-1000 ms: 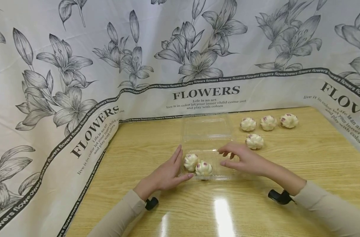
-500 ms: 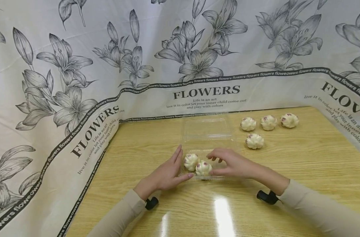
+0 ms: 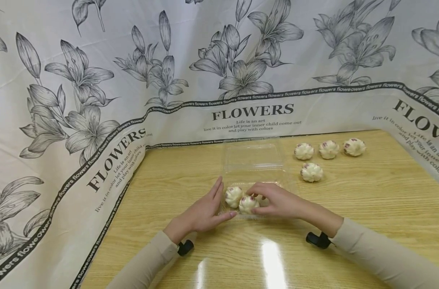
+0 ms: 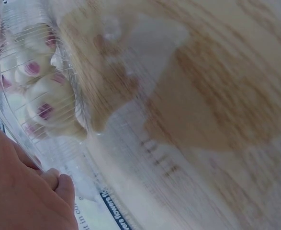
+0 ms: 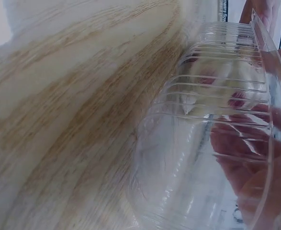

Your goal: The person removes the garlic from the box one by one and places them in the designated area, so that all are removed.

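Observation:
In the head view a clear plastic clamshell box (image 3: 253,157) lies with its lid folded back. Two whitish, purple-marked garlic bulbs sit in the box's near left part: one bulb (image 3: 233,196) at the left, the other bulb (image 3: 248,204) beside it, nearer the front. My left hand (image 3: 203,212) rests against the box's left side, fingers straight and thumb along the front edge. My right hand (image 3: 277,201) reaches into the box and pinches the front bulb between thumb and fingers. The right wrist view shows those fingers (image 5: 243,148) through the ribbed clear wall.
Several more garlic bulbs stand at the back right of the wooden table (image 3: 161,180): three in a row, including a middle bulb (image 3: 329,149), and one bulb (image 3: 311,172) in front. A flower-printed cloth (image 3: 179,120) hangs behind and at the sides.
My right hand has moved left inside the box, from its right side to the front garlic bulb, and its fingers have closed in on it. My left hand has stayed in place.

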### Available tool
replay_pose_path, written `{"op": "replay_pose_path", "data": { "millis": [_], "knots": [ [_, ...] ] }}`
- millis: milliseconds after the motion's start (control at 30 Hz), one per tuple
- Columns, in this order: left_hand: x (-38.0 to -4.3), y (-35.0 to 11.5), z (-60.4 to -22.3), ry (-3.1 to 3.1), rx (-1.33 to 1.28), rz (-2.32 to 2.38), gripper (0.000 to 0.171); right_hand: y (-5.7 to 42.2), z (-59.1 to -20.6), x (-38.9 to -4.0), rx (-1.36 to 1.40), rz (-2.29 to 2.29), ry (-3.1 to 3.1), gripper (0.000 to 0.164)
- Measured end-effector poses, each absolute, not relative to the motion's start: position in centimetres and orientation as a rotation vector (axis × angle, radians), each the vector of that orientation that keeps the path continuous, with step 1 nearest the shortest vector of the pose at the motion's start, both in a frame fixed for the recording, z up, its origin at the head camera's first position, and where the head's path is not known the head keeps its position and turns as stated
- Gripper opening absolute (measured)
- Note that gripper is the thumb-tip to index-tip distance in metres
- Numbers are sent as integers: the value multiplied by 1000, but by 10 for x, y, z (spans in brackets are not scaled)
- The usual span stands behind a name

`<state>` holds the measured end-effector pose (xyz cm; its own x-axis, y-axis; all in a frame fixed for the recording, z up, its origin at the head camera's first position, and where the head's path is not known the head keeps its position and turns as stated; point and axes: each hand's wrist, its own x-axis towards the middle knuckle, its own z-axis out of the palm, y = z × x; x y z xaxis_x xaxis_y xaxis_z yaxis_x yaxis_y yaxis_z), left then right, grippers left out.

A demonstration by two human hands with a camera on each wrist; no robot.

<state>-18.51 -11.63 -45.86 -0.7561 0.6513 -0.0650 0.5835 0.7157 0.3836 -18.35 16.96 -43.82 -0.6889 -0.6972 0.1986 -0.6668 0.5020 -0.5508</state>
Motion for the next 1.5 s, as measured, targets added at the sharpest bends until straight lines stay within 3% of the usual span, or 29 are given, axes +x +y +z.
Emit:
{"op": "replay_pose_path", "data": {
  "millis": [567, 800, 1033, 1500],
  "knots": [
    [-184, -116, -458, 2724, 976, 519, 101, 179, -434, -180, -1074, -872, 2672, 48],
    [-185, -116, -459, 2730, 983, 520, 101, 177, -436, -178, -1038, -813, 2741, 60],
    [-183, -116, -458, 2725, 978, 528, 101, 175, -439, -180, -1066, -817, 2745, 43],
    [-184, -115, -458, 2728, 987, 533, 100, 177, -439, -183, -1017, -985, 2601, 35]
  ]
}}
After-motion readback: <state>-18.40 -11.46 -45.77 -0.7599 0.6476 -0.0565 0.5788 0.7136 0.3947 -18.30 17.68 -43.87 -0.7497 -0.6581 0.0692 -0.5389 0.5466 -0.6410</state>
